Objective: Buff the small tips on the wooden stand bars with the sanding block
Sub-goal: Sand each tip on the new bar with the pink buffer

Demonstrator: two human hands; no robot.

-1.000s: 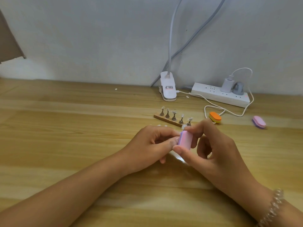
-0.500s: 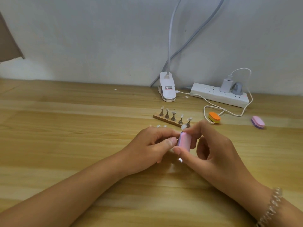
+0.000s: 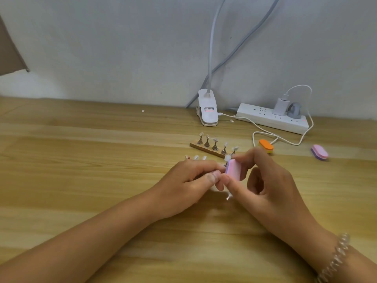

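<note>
At mid-frame the right hand (image 3: 271,180) pinches the pink sanding block (image 3: 234,170). It has tilted slightly against the nail tip (image 3: 226,158), whose peg (image 3: 225,164) the left hand (image 3: 189,180) grips. Buffing seems to be continuing, and the wooden stand bar (image 3: 206,149) behind sits untouched.

Two forearms, bare as far as the view shows, end in the left hand (image 3: 189,180) and the right hand (image 3: 271,186). The right wrist wears a bracelet (image 3: 336,260) of clear, glassy beads — rounded and strung close together. The nails on the fingers (image 3: 212,177) are short and plain — no rings show.
</note>
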